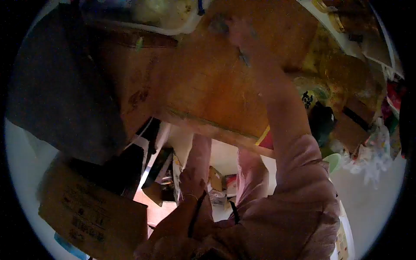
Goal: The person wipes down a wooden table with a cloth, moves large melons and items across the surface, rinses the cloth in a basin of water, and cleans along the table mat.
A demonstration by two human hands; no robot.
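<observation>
My right arm reaches across a brown wooden board (208, 86). Far up on that surface, my right hand (240, 34) is closed around or pressed over a dark greyish wad (219, 23), perhaps a cloth; the dim light blurs its kind. Greenish-grey bits show beside the hand, and a small one (245, 57) lies by the wrist. Lower down, my left hand (191, 184) rests on my leg below the board's near edge, its fingers laid out and holding nothing visible. A thin band circles the left wrist.
A cardboard box (93, 212) stands at lower left, under a dark grey panel or cover (60, 91). Along the right lie a black object (321, 123), clear plastic bags (372, 149) and a pale green rounded thing (333, 162). A light-rimmed container (173, 30) sits at the top.
</observation>
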